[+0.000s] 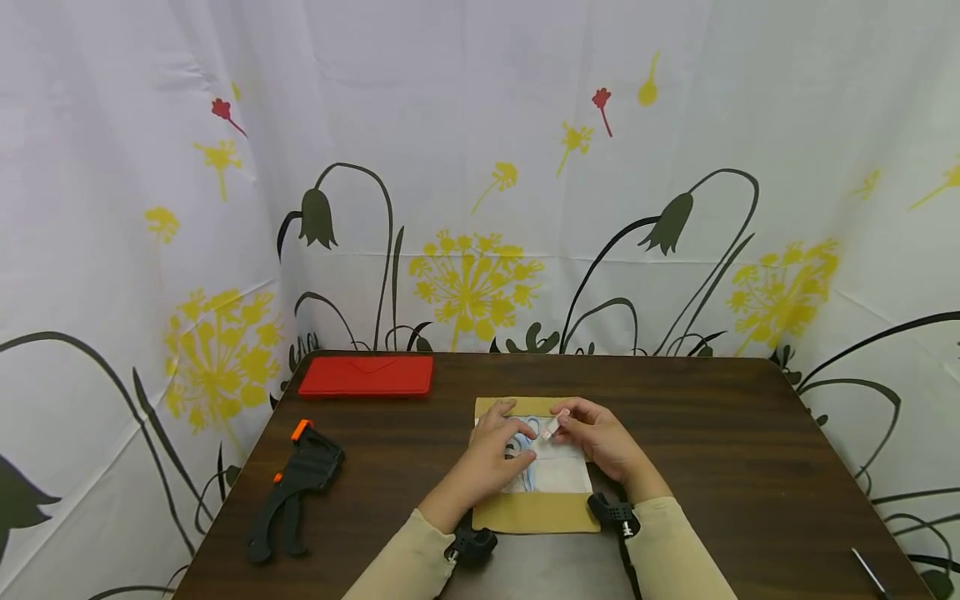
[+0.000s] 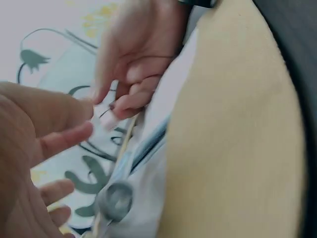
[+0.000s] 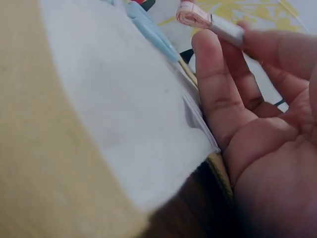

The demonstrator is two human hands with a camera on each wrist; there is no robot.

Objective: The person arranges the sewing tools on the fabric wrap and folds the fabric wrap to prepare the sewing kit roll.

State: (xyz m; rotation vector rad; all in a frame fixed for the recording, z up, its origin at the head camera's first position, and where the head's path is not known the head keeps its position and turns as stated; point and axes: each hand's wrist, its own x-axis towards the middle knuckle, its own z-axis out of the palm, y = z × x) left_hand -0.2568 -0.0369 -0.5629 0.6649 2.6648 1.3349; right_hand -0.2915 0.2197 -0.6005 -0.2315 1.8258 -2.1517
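Observation:
A tan fabric pouch [image 1: 536,513] lies unfolded on the table, its white lining [image 1: 562,475] facing up. Between thumb and fingers, my right hand [image 1: 600,437] pinches a small rolled measuring tape [image 3: 193,16], pinkish-white and coiled, above the lining's right side. My left hand [image 1: 491,454] hovers over the pouch's left side with fingers spread and loosely bent, nothing in its grasp. Under it, partly hidden, are light-blue loops like scissor handles [image 1: 533,427]. In the left wrist view, a round grey piece [image 2: 116,201] sits at the lining.
A red flat case [image 1: 366,376] lies at the back left. In front of it rests a black clamp with orange parts [image 1: 300,492]. A slim pen-like thing [image 1: 870,572] is at the front right. Below the pouch shows a grey sheet [image 1: 555,567]. A flowered curtain [image 1: 465,125] hangs behind the table.

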